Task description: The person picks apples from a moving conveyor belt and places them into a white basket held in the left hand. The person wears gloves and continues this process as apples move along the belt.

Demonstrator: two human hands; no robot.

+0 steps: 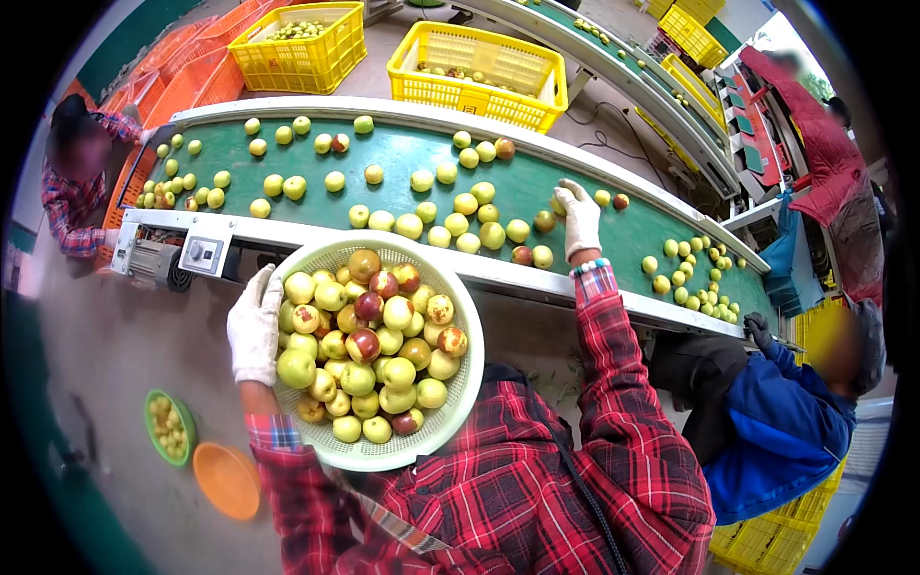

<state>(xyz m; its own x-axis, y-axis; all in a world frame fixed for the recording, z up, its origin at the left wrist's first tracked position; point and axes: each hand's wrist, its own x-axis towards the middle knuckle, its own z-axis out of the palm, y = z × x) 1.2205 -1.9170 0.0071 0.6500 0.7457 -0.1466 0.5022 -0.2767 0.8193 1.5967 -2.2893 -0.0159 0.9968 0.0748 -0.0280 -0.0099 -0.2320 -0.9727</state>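
Note:
A round pale-green plastic colander (pixel 471 359) sits in front of my body, heaped with green, yellow and red-brown jujubes (pixel 359 379). My left hand (pixel 256 327), in a white glove, grips its left rim. Beyond it runs a green conveyor belt (pixel 309 215) with loose jujubes (pixel 460 223) scattered along it. Over the belt, to the right of the main cluster, is my gloved right hand (pixel 581 219). Its fingers are bent around a yellow-green jujube (pixel 557 206), which they partly hide. A browner jujube (pixel 544 221) lies just left of that hand.
Two yellow crates (pixel 474 108) (pixel 298 65) holding fruit stand behind the belt. One person (pixel 79 180) is at the belt's left end; another in blue (pixel 776 431) sits at my right. A green basket (pixel 188 431) and an orange bowl (pixel 226 481) are on the floor, lower left.

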